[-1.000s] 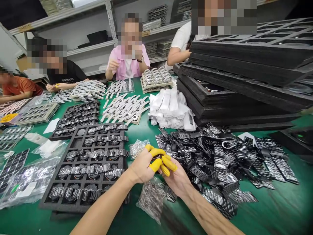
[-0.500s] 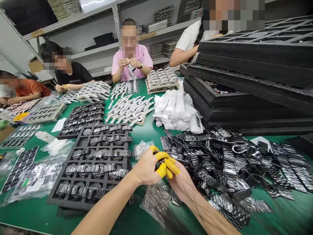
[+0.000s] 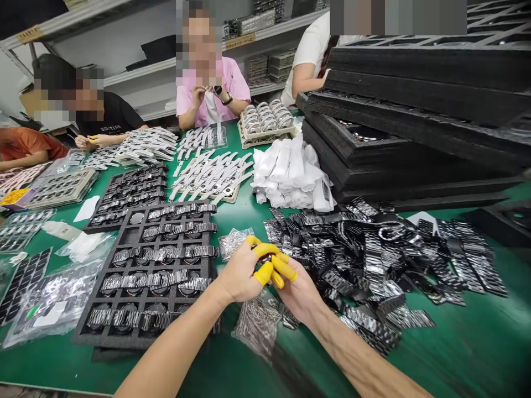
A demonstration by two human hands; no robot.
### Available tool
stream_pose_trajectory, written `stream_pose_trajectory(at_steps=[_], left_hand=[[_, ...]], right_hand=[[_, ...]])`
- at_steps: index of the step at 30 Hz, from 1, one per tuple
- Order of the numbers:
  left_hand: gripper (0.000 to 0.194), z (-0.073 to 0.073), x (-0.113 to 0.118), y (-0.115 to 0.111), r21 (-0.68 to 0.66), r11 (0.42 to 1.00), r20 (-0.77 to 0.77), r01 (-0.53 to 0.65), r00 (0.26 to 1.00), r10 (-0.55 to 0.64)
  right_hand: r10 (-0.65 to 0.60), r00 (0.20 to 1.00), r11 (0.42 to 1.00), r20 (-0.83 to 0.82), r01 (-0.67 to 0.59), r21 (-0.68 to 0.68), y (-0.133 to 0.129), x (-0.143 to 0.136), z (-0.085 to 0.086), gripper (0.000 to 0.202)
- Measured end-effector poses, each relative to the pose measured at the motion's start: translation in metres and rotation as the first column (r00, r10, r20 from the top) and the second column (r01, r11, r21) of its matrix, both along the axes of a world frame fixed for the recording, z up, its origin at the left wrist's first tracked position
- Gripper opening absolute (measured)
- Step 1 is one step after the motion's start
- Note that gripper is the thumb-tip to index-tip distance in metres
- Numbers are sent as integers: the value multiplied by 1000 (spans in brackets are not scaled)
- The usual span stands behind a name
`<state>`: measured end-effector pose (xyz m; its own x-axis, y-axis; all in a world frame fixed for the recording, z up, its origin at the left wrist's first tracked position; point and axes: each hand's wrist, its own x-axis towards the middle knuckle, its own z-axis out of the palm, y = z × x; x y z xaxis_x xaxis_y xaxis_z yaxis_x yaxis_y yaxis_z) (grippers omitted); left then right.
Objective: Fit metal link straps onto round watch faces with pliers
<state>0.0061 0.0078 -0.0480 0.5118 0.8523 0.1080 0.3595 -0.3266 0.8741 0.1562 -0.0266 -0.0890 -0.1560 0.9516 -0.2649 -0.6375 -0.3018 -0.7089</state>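
Observation:
My left hand (image 3: pixel 244 271) and my right hand (image 3: pixel 295 282) meet over the green table, yellow finger cots on their fingers. Both are closed around a small dark piece (image 3: pixel 266 257) that looks like a watch case; fingers cover most of it. To the left lies a black foam tray (image 3: pixel 129 236) of watches with black metal bands (image 3: pixel 160 282). A heap of loose black metal watch bands (image 3: pixel 357 260) spreads to the right of my hands. Just below them lies a clear bag of thin metal pins (image 3: pixel 259 326), and a second bag of small metal parts (image 3: pixel 232 243) is behind.
Stacked black foam trays (image 3: pixel 373 171) rise at the right. White wrapped bundles (image 3: pixel 290 177) and white watch straps (image 3: pixel 211 174) lie farther back. Another foam tray (image 3: pixel 128 193) and plastic bags (image 3: pixel 53 298) are at the left. Several co-workers sit across the table, one in a pink shirt (image 3: pixel 234 83).
The view has shifted, so most table items appear slightly farther left and higher. My hands stay together on the dark piece. The person in pink has moved their hands, and a dark watch face now shows there.

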Motion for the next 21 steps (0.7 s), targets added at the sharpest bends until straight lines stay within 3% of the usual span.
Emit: stream_pose_trajectory(at_steps=[2, 4, 6, 10, 14, 17, 21], left_hand=[[42, 0, 1, 2, -256, 966, 180, 30, 983, 17], [48, 1, -1, 6, -484, 872, 339, 71, 934, 113], [49, 5, -6, 10, -580, 814, 403, 31, 879, 254], [55, 9, -17, 20, -550, 816, 437, -179, 771, 463], [48, -3, -18, 26, -344, 886, 386, -310, 814, 434], [45, -15, -16, 26, -258, 927, 334, -271, 875, 349], [50, -19, -13, 20, -384, 920, 204, -72, 966, 161]], right_hand=[[23, 1000, 999, 2, -23, 34, 0, 2, -1, 41], [66, 997, 994, 29, -68, 81, 1, 5, -2, 43], [109, 990, 980, 87, -122, 155, 4, 9, -3, 43], [122, 954, 942, 274, -198, 270, 16, 17, -3, 41], [114, 914, 958, 389, -205, 201, 25, 26, -6, 39], [-23, 888, 967, 458, -96, 235, 28, 32, -11, 39], [-199, 828, 938, 524, 6, 346, 26, 35, -13, 39]])
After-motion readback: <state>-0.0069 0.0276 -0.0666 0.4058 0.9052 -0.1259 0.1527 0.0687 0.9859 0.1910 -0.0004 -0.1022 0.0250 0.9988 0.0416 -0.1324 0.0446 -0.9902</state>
